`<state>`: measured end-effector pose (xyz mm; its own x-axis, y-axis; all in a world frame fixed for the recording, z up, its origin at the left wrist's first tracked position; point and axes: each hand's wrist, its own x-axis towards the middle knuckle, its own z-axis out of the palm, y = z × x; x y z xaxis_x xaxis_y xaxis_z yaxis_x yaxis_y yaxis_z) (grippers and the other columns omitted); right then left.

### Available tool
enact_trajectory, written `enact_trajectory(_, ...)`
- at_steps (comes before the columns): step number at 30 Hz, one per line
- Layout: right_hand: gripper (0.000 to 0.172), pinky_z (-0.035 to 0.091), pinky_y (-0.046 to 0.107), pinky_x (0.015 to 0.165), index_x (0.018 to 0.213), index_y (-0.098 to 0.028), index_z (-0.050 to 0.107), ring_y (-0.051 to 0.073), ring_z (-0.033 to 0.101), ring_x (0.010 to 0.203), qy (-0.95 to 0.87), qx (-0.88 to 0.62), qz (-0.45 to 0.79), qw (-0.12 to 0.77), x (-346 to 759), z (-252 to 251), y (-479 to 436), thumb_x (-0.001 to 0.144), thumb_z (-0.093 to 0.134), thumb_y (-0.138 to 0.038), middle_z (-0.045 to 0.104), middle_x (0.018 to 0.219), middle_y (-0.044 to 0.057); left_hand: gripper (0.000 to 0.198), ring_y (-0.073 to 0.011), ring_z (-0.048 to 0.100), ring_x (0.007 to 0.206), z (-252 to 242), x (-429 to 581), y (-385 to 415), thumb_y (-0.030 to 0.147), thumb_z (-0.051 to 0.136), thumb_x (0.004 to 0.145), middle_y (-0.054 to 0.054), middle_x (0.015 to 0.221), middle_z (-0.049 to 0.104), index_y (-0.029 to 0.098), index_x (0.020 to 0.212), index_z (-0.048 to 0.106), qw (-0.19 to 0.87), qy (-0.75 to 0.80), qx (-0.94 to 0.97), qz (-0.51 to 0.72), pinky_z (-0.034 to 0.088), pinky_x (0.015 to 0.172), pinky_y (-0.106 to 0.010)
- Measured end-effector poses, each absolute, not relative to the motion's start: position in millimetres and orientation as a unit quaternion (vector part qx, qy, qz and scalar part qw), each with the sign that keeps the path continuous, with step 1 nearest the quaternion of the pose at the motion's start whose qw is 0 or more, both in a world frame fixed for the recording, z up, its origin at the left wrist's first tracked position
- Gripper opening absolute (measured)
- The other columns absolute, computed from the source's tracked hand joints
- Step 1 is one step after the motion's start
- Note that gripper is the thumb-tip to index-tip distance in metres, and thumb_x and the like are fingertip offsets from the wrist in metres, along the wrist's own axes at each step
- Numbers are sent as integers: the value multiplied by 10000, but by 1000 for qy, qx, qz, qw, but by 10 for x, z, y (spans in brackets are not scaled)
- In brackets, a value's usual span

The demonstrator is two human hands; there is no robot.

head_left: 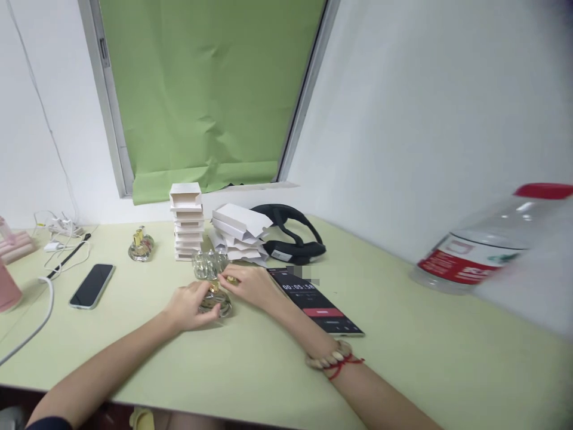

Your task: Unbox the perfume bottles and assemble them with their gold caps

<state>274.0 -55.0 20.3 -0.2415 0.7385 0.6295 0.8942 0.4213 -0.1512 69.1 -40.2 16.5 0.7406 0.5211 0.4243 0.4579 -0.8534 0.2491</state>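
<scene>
My left hand [192, 306] is closed around a low, rounded glass perfume bottle [220, 303] with a gold neck, which rests on the table. Close beside it, my right hand [248, 285] pinches a small gold-coloured piece [231, 279] near the bottle's top; its exact kind is hard to make out. Just behind both hands stands a cluster of ribbed clear glass pieces [206, 266]. Another perfume bottle [141, 248], also with a gold neck, is on the table to the left.
White boxes stand in a tall stack [187, 230], with more white cartons [242, 230] piled beside it. A black headset [293, 245], a phone showing a timer [322, 310], a dark phone [92, 286], cables [62, 245] and a tilted plastic bottle [483, 257] lie around.
</scene>
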Motion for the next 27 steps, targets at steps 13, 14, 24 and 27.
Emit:
enact_trajectory(13,319,343,245,555,654,-189,666,125,587,602,-759,-539,-89,353,2705,124,-533,902,484,-271,707,746,45,201,-203,664,825,189,704,-397,400,474,881,-64,892,668,210,946,476,62,262,935,230,520,683,-295)
enact_trajectory(14,318,341,246,552,647,-189,661,127,584,596,-761,-536,-88,354,2700,115,-531,900,486,-268,701,729,46,199,-202,664,826,185,705,-398,400,477,878,-61,887,667,212,946,477,65,260,935,232,521,686,-295)
enact_trajectory(24,291,294,251,523,658,-203,705,122,591,592,-731,-587,-116,329,2724,158,-535,875,543,-310,718,744,34,204,-219,670,863,210,695,-395,400,468,881,-82,918,678,211,958,470,69,255,935,238,532,714,-317)
enact_trajectory(27,270,312,250,548,660,-195,713,139,618,623,-757,-575,-82,299,2738,142,-502,861,567,-302,728,729,42,210,-218,670,854,204,694,-384,398,472,878,-77,902,676,211,973,471,66,256,934,239,531,710,-316)
